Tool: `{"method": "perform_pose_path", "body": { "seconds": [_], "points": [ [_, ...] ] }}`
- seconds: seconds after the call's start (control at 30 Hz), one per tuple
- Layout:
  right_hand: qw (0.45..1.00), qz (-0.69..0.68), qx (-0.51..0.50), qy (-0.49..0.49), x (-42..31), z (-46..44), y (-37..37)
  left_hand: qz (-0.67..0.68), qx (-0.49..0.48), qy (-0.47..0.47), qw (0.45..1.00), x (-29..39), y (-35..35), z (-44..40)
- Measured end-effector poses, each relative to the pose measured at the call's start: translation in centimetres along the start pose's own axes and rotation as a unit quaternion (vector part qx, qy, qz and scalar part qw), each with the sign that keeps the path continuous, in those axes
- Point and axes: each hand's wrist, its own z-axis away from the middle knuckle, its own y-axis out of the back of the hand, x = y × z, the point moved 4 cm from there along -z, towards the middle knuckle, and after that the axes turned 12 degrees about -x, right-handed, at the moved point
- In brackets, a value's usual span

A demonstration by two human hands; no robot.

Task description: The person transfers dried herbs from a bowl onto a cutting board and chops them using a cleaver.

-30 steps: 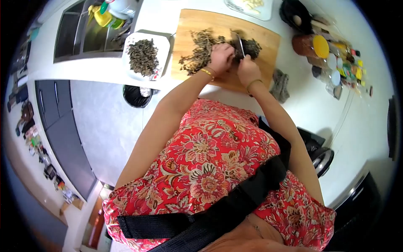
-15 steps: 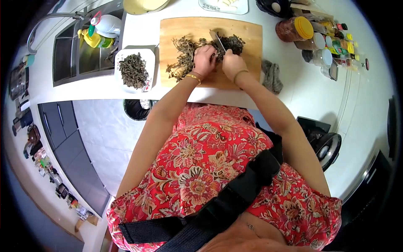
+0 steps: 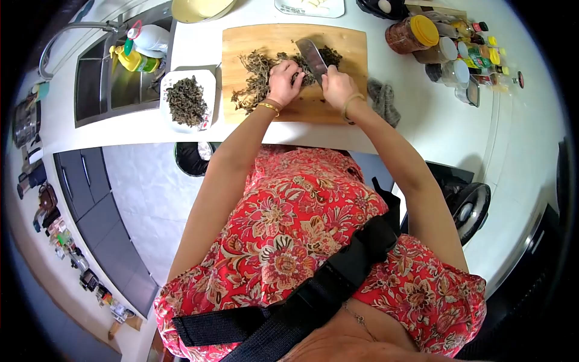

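A wooden cutting board lies on the counter with brownish, wilted leafy greens spread across it. My right hand is wrapped round the handle of a kitchen knife, whose broad blade slants up and left over the board, its flat side showing. My left hand presses down on the greens just left of the blade, fingers bent around them. Darker chopped bits lie right of the blade, partly hidden behind it. A white dish of similar chopped greens stands left of the board.
A grey cloth lies at the board's right edge. Jars with yellow and white lids, including a red-brown jar, and several bottles stand at the back right. A sink is on the left. A bowl and a white plate sit at the back.
The knife blade has turned, so more of its flat side shows, and it has come slightly away from my left hand. The whole view has shifted a little.
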Motion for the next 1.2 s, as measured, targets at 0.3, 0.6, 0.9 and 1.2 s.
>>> {"method": "perform_pose_path", "body": {
  "seconds": [0.3, 0.6, 0.9, 1.2],
  "points": [
    [0.997, -0.032, -0.06, -0.032, -0.3, -0.7, -0.6, -0.007, -0.002, -0.012, 1.0, 0.2, 0.2, -0.2],
    [0.994, -0.016, -0.097, -0.049, -0.3, -1.7, -0.3, -0.019, 0.008, -0.03, 0.999, 1.1, -0.1, -0.6],
    [0.992, -0.05, -0.064, -0.092, -0.8, -0.8, -1.0, -0.112, -0.058, 0.052, 0.991, 0.7, -1.6, -1.3],
    [0.998, -0.002, 0.028, -0.057, -0.4, -2.5, -3.5, -0.085, -0.082, 0.034, 0.992, 1.8, 0.1, -0.6]
  ]
}}
